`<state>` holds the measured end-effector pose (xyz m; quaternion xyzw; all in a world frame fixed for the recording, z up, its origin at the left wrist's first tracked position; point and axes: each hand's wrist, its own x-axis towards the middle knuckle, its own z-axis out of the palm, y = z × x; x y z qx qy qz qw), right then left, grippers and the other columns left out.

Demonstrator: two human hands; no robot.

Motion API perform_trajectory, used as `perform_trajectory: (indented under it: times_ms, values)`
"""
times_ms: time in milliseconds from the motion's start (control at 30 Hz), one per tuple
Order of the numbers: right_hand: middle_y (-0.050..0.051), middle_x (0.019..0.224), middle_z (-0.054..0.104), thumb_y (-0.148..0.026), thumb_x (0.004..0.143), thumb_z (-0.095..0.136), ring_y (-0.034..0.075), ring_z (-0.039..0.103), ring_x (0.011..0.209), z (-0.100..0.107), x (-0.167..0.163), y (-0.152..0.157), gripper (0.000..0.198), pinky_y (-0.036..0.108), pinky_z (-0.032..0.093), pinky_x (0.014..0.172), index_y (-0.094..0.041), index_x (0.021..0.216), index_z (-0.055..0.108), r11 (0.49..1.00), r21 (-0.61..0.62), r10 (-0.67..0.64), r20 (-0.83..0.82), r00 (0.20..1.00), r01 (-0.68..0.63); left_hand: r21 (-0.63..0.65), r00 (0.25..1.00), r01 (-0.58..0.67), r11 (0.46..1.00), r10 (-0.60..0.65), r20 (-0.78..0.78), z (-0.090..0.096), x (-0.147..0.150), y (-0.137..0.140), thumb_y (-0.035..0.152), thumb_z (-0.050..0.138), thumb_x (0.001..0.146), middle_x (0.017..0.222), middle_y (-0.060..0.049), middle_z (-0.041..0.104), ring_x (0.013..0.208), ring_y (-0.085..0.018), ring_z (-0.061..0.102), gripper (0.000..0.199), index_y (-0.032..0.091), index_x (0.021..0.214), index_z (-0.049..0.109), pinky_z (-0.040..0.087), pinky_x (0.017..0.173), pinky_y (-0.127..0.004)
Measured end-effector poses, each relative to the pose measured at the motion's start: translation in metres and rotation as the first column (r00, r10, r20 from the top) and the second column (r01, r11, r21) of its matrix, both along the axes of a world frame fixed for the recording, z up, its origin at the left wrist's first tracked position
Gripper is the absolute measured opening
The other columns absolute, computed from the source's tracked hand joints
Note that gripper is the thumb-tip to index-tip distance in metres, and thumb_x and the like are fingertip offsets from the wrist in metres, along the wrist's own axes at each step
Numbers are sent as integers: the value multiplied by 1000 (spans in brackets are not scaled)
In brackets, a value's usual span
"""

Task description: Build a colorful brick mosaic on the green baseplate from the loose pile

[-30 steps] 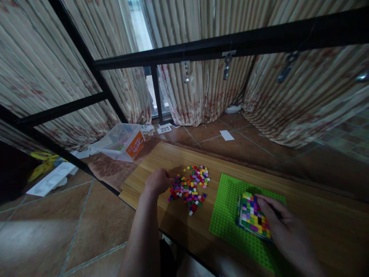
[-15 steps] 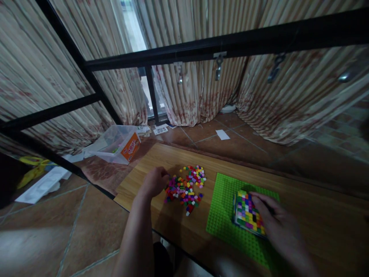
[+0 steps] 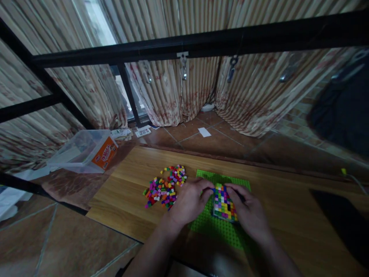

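Observation:
A rectangular block of small multicoloured toy bricks [image 3: 221, 204] stands on the green studded baseplate [image 3: 201, 223]. My right hand [image 3: 245, 207] grips the block along its right side, thumb on the top edge. At the block's upper left corner is my left hand [image 3: 193, 198], thumb and forefinger pinched around a small blue brick that is mostly hidden by the fingertips. A loose pile of small coloured bricks [image 3: 161, 190] lies left of the baseplate, its right part covered by my left hand.
The wooden table [image 3: 121, 192] carries everything; a dark flat object [image 3: 337, 219] is at its right. Past its left end, a clear plastic bin [image 3: 83, 167] with an orange label sits on the floor. A black metal rail [image 3: 201, 44] crosses before striped curtains [image 3: 173, 92].
My left hand has moved right, from the brick pile to the block's upper left corner. My right hand still holds the block. The camera view has swung right.

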<state>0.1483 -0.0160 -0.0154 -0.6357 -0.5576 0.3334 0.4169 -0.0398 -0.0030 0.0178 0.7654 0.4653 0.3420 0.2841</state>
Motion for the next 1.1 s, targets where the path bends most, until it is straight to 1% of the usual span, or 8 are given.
perform_trajectory:
  times_ms: [133,333,467,600,700,800,900,1100]
  values:
    - [7,106,71,-52,87,52,24,64,97,1,0,0,39,37,48,90,-21,102,72,1000,19,8,19,1000,-9,40,999,-27,999,28,-19,1,9,2,23,53,93,93,-3,71,90,-16,66,19,23,96,71,50,82,-26]
    - [8,108,70,-51,88,51,24,64,100,1,0,1,39,37,47,91,-21,101,71,1000,19,18,9,1000,-18,60,994,12,998,-5,-109,-3,20,5,19,51,93,90,-3,70,86,-16,65,21,23,98,71,50,78,-26]
    - [9,106,71,-52,88,51,24,65,98,3,-1,0,39,37,48,90,-20,99,72,999,32,22,14,1000,-22,71,992,-33,997,41,-116,-4,23,5,17,53,91,89,-3,70,85,-16,65,19,23,95,70,49,78,-26]
    - [8,107,71,-53,88,51,24,66,98,4,0,0,41,36,49,89,-21,101,72,999,27,25,33,999,-26,55,991,-89,995,94,-98,-3,22,6,15,57,87,87,-2,70,83,-16,66,15,22,89,70,50,77,-26]
    - [9,109,71,-53,88,51,24,65,99,4,2,0,41,38,49,90,-21,103,72,999,36,32,51,998,-34,22,991,-126,992,127,-51,-6,22,6,14,60,84,92,-2,71,84,-16,67,15,22,94,69,52,80,-27]
    - [10,109,70,-53,88,51,25,65,100,8,2,1,41,38,48,91,-21,103,71,998,54,33,64,997,-36,-27,986,-162,986,163,30,-11,24,7,14,63,81,97,-2,72,87,-16,68,28,22,107,66,54,84,-29]
    - [9,108,71,-54,88,50,24,64,101,14,-1,4,41,38,48,92,-22,100,72,996,74,39,68,997,-44,-69,982,-166,984,171,85,-15,26,8,14,64,80,98,-2,73,91,-17,69,38,22,118,62,54,87,-30]
    - [7,98,73,-54,83,57,24,66,93,17,-7,13,37,36,50,85,-22,90,74,995,66,76,45,996,-79,-92,977,-153,984,165,133,-17,27,9,13,64,80,98,-3,73,89,-16,70,42,21,121,60,56,86,-30]
